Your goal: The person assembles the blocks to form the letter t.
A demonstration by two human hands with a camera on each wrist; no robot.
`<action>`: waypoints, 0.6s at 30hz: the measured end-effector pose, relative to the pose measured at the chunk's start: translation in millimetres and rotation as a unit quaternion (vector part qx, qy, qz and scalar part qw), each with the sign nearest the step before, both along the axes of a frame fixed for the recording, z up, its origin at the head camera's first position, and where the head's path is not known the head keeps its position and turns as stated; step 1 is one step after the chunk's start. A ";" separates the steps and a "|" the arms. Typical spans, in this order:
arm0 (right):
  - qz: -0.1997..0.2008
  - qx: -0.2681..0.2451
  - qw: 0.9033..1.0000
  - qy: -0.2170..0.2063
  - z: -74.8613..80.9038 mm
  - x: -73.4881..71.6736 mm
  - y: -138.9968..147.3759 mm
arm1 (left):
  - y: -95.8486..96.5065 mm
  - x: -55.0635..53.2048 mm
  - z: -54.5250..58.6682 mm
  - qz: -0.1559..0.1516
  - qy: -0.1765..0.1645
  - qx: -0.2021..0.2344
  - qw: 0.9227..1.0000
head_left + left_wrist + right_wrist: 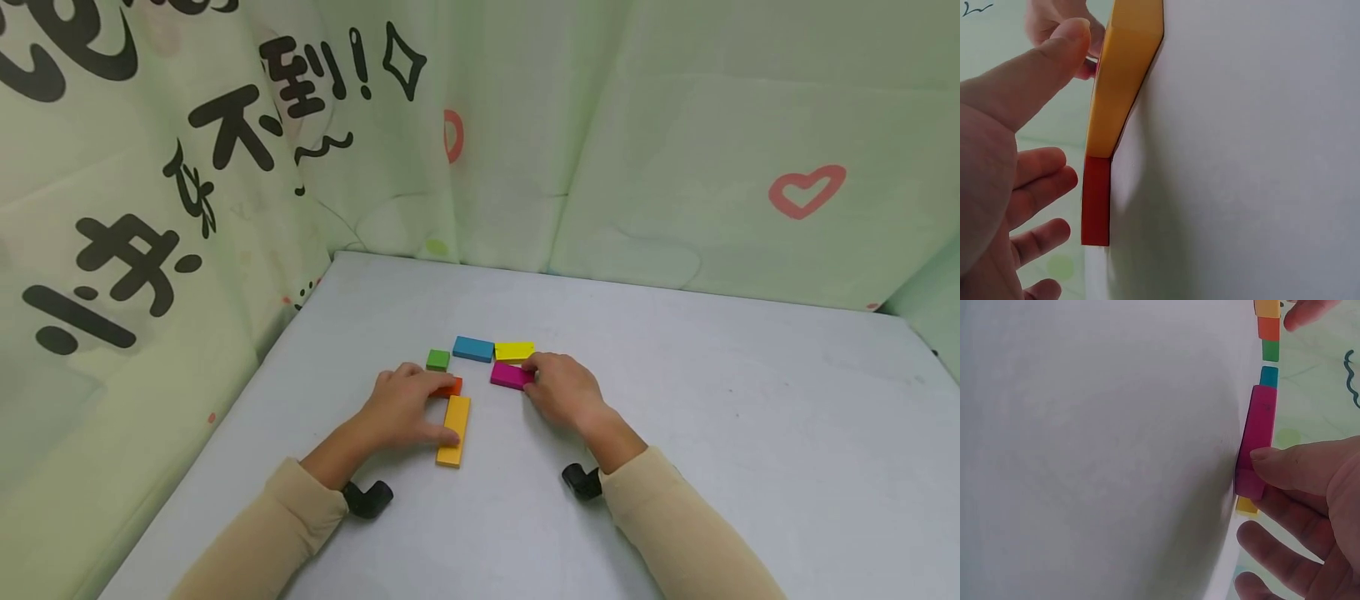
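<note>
My right hand [564, 392] pinches the right end of a magenta block [508, 375] between thumb and forefinger. That block lies just in front of a yellow block [513, 351]. Over on the left, my left hand [401, 406] spreads around an amber block [458, 412] and a short orange-red block [455, 387], which lie end to end. Its thumb [1054, 56] reaches over the amber block's side, and its fingers extend loosely by the orange-red one; whether they touch is unclear. The orange-red block is partly hidden by the left fingers in the head view.
Behind the orange-red block sits a small green block [438, 359]. A blue block [473, 348] lies to its right, end to end with the yellow one. All rest on a white table [712, 433], with a pale green printed curtain [660, 150] along its back and left edges.
</note>
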State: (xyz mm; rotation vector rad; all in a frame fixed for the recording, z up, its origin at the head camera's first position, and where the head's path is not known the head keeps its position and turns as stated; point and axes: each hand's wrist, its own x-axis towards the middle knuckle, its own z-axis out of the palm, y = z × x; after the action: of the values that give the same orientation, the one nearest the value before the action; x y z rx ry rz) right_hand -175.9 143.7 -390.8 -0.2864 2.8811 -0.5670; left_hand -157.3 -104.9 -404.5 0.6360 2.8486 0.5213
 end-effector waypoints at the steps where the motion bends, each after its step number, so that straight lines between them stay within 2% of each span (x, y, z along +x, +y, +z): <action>1: 0.000 0.000 1.000 -0.001 0.1 0.0 0.0 | -0.4 0.7 -0.7 -0.003 -0.002 -0.001 1.000; 7: -0.001 -0.003 1.000 0.002 -1.3 -0.7 0.2 | -1.4 3.7 -4.8 -0.024 0.001 -0.014 1.000; 18: 0.000 -0.005 1.000 0.000 -2.4 -1.1 0.4 | -0.5 7.4 -4.8 -0.033 0.007 -0.030 0.999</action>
State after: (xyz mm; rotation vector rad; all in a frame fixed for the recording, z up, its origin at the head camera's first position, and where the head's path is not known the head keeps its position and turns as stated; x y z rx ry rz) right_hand -177.0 144.1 -393.2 -0.2868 2.8800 -0.5820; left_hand -149.9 -105.4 -409.3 0.7228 2.8329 0.4217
